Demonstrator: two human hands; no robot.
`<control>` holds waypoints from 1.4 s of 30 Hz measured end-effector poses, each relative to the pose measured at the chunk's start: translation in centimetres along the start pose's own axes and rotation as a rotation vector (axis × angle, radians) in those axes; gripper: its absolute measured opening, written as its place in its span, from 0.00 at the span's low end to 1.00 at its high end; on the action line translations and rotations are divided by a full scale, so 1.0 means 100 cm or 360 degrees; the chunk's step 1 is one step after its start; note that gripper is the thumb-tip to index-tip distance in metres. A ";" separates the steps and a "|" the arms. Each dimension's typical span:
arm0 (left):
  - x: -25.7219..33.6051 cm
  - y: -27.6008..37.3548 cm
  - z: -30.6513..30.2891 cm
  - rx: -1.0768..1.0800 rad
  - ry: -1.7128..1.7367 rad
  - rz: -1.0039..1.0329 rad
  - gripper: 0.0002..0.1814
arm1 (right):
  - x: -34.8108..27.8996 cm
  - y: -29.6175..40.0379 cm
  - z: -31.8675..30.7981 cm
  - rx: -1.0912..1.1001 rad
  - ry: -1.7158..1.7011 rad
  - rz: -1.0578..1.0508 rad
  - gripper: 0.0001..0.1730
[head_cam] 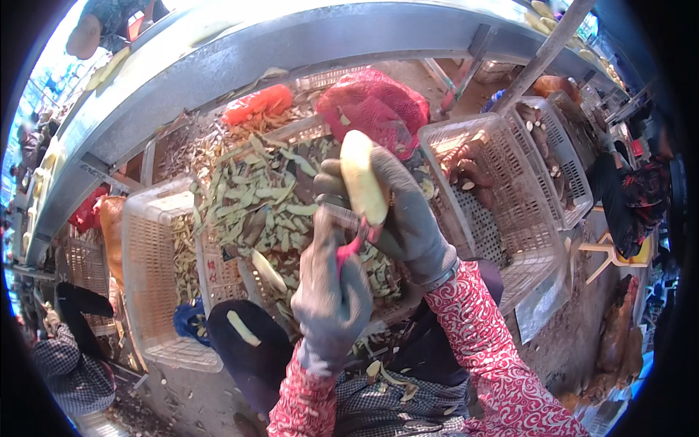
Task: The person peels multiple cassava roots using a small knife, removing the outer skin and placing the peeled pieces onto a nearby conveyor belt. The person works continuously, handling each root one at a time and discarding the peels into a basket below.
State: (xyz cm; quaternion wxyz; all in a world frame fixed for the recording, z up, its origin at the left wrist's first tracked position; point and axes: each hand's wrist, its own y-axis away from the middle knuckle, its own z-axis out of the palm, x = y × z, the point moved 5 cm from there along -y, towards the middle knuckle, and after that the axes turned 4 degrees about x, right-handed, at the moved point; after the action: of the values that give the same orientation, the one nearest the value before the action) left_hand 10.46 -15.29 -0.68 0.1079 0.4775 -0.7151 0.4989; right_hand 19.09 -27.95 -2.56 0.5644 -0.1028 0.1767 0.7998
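Observation:
My left hand (333, 295), in a grey glove, is closed around a peeler with a pink handle (349, 250). Its blade end lies against the lower part of a pale yellow peeled root vegetable (362, 177). That root stands nearly upright in my right hand (407, 213), also gloved in grey, with the fingers behind it and the thumb along its right side. Below both hands is a heap of peel strips (256, 202) over a crate. A pale peeled piece (268, 271) lies at the heap's lower left, and a strip of peel (243, 328) rests on my left knee.
A plastic crate (486, 128) with reddish-brown roots (472, 172) stands at right, another crate (164, 349) at left. Beyond the heap are a red mesh sack (377, 101), an orange bag (259, 104) and a long metal table (327, 41). Other people sit at far left and right.

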 end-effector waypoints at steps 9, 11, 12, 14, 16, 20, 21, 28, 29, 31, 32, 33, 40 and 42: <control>0.000 0.009 -0.001 0.0013 -0.0096 -0.0010 0.37 | -0.005 -0.002 0.004 -0.0073 0.0191 -0.0108 0.34; -0.007 0.014 0.004 -0.0066 -0.0133 -0.0013 0.38 | 0.007 0.004 0.013 0.0143 0.0592 -0.0269 0.30; -0.020 0.047 0.003 -0.0033 -0.0183 0.0067 0.39 | 0.012 0.000 0.008 -0.0008 0.0600 -0.0364 0.28; -0.046 0.108 0.012 -0.0279 -0.0463 -0.0072 0.40 | 0.000 -0.015 -0.005 0.0017 0.0242 -0.0251 0.29; -0.032 0.085 -0.003 -0.0134 -0.0091 -0.0283 0.39 | -0.002 -0.010 -0.008 0.0086 0.0262 -0.0414 0.29; -0.008 0.002 -0.006 -0.0150 -0.0133 -0.0045 0.36 | 0.014 0.002 -0.001 0.0224 0.0589 -0.0209 0.30; -0.013 0.020 -0.004 -0.0228 -0.0211 -0.0078 0.37 | 0.018 -0.001 0.002 0.0190 0.0650 -0.0308 0.29; -0.039 0.054 -0.020 -0.0064 0.0033 -0.0350 0.35 | 0.032 -0.002 -0.018 0.0490 0.0842 -0.0412 0.26; -0.038 0.039 -0.017 0.0101 0.0063 -0.0269 0.35 | 0.043 0.002 -0.016 0.0413 0.0881 -0.0342 0.28; -0.026 0.063 -0.003 -0.0106 0.0065 -0.0313 0.36 | 0.058 0.012 -0.050 0.0655 0.0783 -0.0245 0.26; -0.029 0.085 -0.004 -0.0091 -0.0080 -0.0002 0.38 | 0.063 0.008 -0.070 0.0750 0.0729 -0.0216 0.26; -0.024 0.100 -0.009 -0.0351 -0.0072 -0.0394 0.32 | 0.068 0.007 -0.074 0.0851 0.0500 -0.0164 0.26; -0.062 0.145 0.006 -0.0391 0.0055 -0.0693 0.31 | -0.025 -0.051 0.045 -0.0243 0.0985 -0.0742 0.24; -0.077 0.156 0.019 -0.0548 -0.0033 -0.0758 0.28 | -0.070 -0.066 0.064 -0.0058 0.0531 -0.0327 0.27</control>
State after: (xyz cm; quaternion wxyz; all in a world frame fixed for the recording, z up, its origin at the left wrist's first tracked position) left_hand 2.76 -11.68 -16.00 0.2942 0.6118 -0.6581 0.3258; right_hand 27.88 -29.47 4.75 0.6041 -0.2616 0.2419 0.7128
